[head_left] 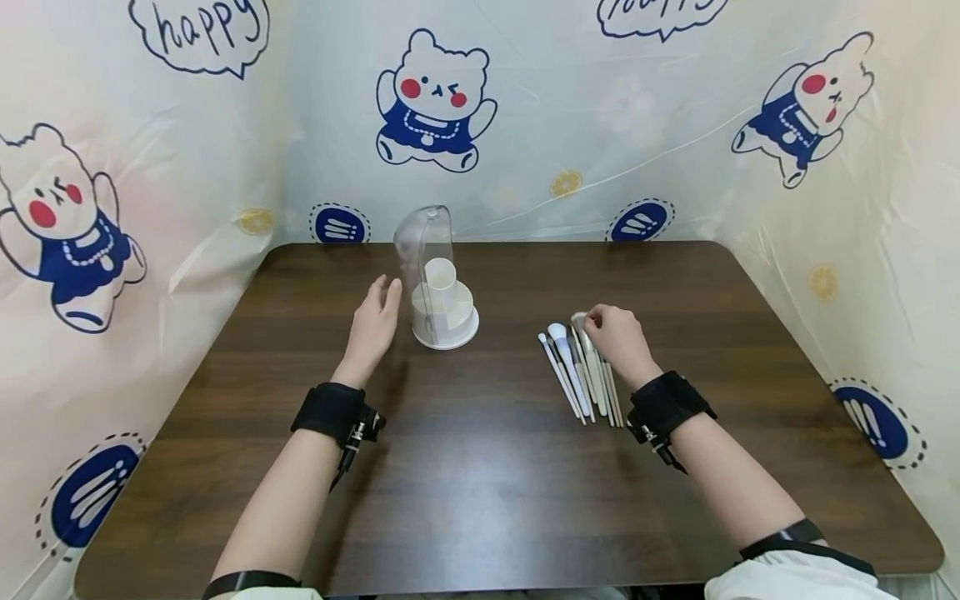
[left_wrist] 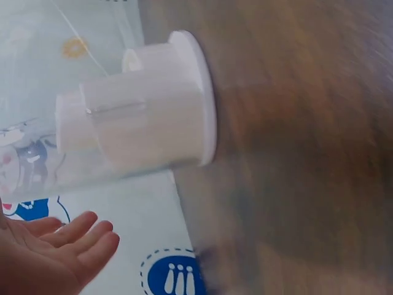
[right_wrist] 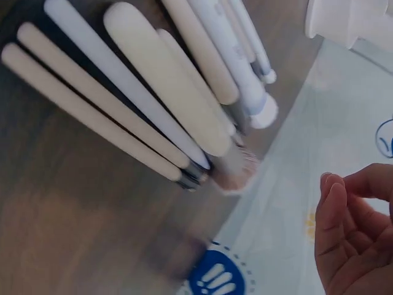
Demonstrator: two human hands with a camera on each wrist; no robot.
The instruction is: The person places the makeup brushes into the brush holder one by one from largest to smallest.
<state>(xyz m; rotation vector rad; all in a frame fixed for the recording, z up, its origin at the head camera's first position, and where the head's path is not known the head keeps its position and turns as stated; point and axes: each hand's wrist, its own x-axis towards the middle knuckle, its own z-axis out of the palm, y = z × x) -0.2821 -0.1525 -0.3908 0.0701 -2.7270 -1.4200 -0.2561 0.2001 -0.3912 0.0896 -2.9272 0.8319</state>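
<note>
- The makeup brushes point(head_left: 573, 372) lie side by side on the right half of the tabletop point(head_left: 480, 483), bristles towards the far edge, handle ends towards the person.
- The right hand point(head_left: 618, 337) is over the bristle end of the row, fingers curled, thumb and fingertips meeting; in the right wrist view they sit apart from the brushes.
- The white holder point(head_left: 450, 329) stands upright left of the brushes, well apart from them, with a tall clear cover point(head_left: 412, 242) rising round its left side.
- The left hand point(head_left: 371, 329) is just beside the cover, fingers loosely straight, palm facing the holder, gripping nothing.
- A black band point(head_left: 327, 410) wraps the left wrist, another point(head_left: 667, 404) the right.
- The tabletop is dark brown wood grain with a soft shine in the middle and rounded corners.
- Bare wood runs between holder and brushes, and broadly from both to the near edge; the holder is nearer the far edge, and the brushes lie well in from the right edge.
- A pale printed sheet point(head_left: 540, 100) with bears and blue ovals rises behind and on both sides.
</note>
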